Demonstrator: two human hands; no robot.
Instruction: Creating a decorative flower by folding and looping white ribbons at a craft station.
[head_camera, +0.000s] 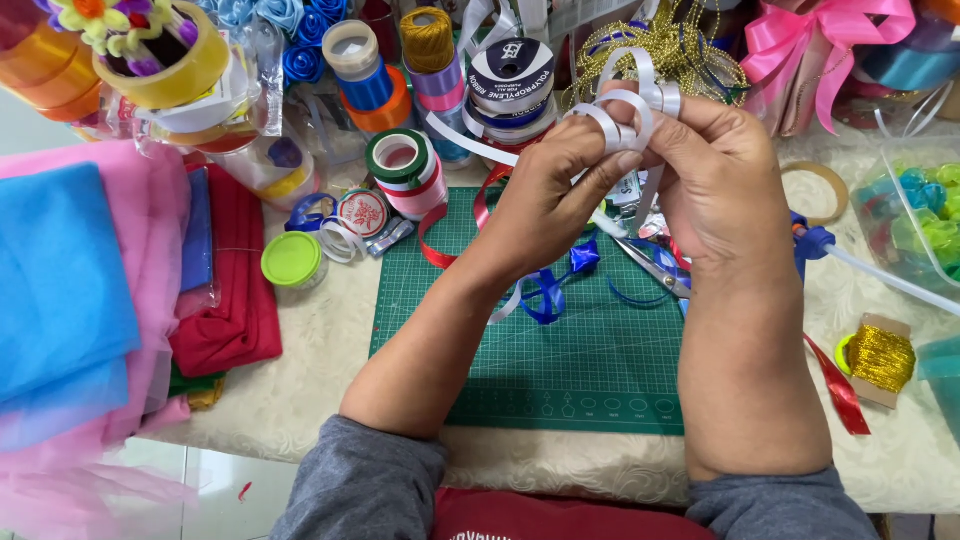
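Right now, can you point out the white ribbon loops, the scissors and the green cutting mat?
white ribbon loops (628, 108), head view, on the front loop.
scissors (652, 268), head view, on the bare blades.
green cutting mat (580, 370), head view, on a bare patch between the forearms.

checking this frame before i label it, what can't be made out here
Head view only:
- Silver ribbon: how its loops are gripped is hidden by the left hand and right hand.
- Scissors: handles hidden behind the right wrist.
- Clear plastic box: cut off by the right edge.
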